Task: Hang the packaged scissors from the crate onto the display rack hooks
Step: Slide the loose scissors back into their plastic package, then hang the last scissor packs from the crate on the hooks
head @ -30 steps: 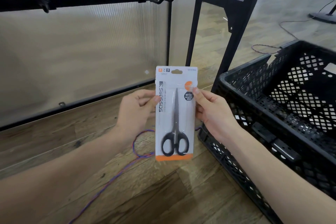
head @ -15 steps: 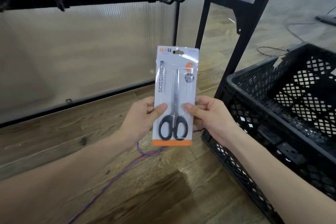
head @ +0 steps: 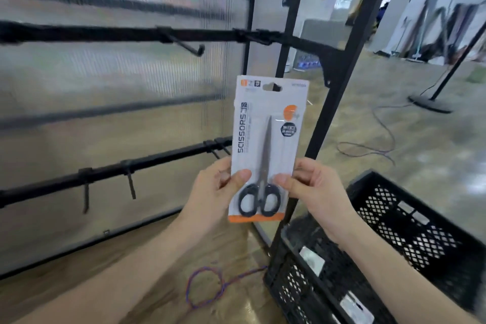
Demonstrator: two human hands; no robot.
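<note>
We've got one scissors pack upright btwn both hands, left hand and right hand each pinching a lower edge w/ thumb in front, below the rack hook (every hook we see is bare), so hanging's not begun, and the crate seems to hold more.

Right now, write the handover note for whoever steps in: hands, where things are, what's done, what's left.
Left hand and right hand: each pinches a lower edge of the scissors pack, held upright in front of the display rack.
The pack's hang hole is at its top, below the upper bar's hook; not yet on any hook.
No pack hangs on the hooks in view.
Crate at lower right, with what look like more packs inside.
Left: hang this pack, then the rest from the crate.
</note>
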